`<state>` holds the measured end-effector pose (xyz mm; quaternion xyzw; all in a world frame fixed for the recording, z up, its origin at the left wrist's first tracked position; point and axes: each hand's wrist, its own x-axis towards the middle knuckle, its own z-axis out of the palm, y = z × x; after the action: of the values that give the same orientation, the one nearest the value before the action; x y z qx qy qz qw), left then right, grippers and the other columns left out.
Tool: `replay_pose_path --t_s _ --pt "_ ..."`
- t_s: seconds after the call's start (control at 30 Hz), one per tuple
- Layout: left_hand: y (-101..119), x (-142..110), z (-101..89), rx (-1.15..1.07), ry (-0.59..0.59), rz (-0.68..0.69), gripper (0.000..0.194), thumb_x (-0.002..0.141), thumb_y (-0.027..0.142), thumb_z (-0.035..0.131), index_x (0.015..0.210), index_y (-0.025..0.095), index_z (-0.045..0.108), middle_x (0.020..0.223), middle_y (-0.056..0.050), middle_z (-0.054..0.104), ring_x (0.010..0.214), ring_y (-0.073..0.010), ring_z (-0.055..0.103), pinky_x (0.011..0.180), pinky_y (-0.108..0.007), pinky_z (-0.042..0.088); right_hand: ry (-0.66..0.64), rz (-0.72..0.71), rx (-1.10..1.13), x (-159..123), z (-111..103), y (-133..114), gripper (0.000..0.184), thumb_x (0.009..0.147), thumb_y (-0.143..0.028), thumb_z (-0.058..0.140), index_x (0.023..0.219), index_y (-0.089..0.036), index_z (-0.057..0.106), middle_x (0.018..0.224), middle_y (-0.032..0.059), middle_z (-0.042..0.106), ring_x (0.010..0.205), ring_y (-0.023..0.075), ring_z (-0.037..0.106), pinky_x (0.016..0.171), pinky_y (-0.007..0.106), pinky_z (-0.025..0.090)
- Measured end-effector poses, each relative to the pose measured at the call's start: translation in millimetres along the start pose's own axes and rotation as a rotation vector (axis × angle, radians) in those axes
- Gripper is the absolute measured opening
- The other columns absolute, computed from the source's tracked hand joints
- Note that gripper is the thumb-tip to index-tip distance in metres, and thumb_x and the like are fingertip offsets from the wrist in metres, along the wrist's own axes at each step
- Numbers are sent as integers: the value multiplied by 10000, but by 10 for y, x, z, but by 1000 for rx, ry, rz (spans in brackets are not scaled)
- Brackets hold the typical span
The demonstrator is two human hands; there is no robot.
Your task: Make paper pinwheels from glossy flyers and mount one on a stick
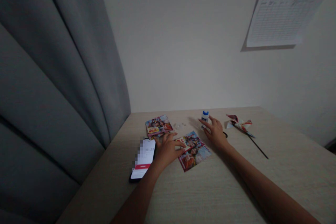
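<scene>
Curtain folds [52,77] hang grey down my left side, and the pale wood-grain desk [262,189] runs out from them toward the wall. Nearest the curtain lies a black smartphone [143,159], its lit screen showing a small timer-like figure, partly pixelated. Just beyond it sits a glossy printed flyer [158,126], flat and apparently uncut, with a few small clear bits [177,125] beside it. My left hand [168,150] is over a second flyer [195,155], lying askew on the desk. My fingers [170,140] are spread and rest on a small piece of printed paper [182,143], pinching nothing. My right hand [215,133] is just beside an upright white glue bottle [205,116] with a blue cap. Its fingers are parted, the forefinger reaching toward the bottle, and I cannot tell whether they touch it. A dark loop [225,134], perhaps a scissor handle, half shows past that hand. Farther right lies a paper pinwheel [240,123] on a thin black stick [258,147], its printed blades already formed, while both flyers remain flat and unfolded. High on the wall at the right hangs a ruled paper sheet [280,17].
</scene>
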<state>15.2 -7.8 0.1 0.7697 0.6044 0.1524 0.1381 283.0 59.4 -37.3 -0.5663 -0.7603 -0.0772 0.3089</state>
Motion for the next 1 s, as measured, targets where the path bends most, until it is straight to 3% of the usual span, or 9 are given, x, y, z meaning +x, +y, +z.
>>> replay_pose_path --t_s 0.17,0.33,0.47,0.63,0.8,0.9,1.0 --pt "-3 -2 -17 13 -2 18 139 814 473 723 944 474 773 1483 26 504 1435 -358 292 1074 -771 -69 -64 1 -6 4 42 36 559 929 -148 418 1447 -341 502 1406 130 480 1300 326 408 1062 568 342" --pt "-14 -3 -16 0 -12 8 149 827 484 705 959 474 773 1488 28 500 1435 -361 290 1075 -764 -93 5 9 -19 27 -65 33 658 867 -33 377 1405 -370 548 1335 105 523 1232 304 436 1050 549 335" --pt "-22 -12 -26 -7 -24 22 158 829 492 703 973 482 768 1494 29 496 1435 -359 290 1073 -770 -84 75 -18 -25 26 -196 -11 637 878 -25 362 1369 -358 591 1212 112 569 1185 296 444 1061 537 312" --pt "-12 -36 -83 20 -40 36 190 832 479 707 1015 492 759 1508 27 480 1436 -357 295 1090 -749 -82 38 -81 37 -11 -260 -94 609 893 -96 434 1438 -358 514 1068 86 622 1129 285 473 1123 543 235" --pt "-15 -46 -105 23 -56 54 202 838 487 699 1033 500 751 1519 16 469 1441 -371 288 1055 -780 -110 -4 -78 96 -65 -274 -201 631 898 -185 515 1502 -336 414 1116 62 675 1121 285 502 1136 541 223" --pt "-17 -44 -72 21 -29 59 200 832 482 710 1026 517 744 1506 24 486 1443 -370 283 1038 -791 -129 -7 -59 139 -102 -254 -252 502 918 -298 570 1418 -304 528 1113 70 688 1115 286 524 1129 544 244" --pt "-9 -43 -39 21 -15 55 206 830 481 714 1030 521 740 1498 29 493 1450 -365 272 1043 -786 -129 -10 -40 210 -136 -211 -301 311 935 -457 571 1142 -265 702 1111 86 673 1136 287 535 1150 550 234"
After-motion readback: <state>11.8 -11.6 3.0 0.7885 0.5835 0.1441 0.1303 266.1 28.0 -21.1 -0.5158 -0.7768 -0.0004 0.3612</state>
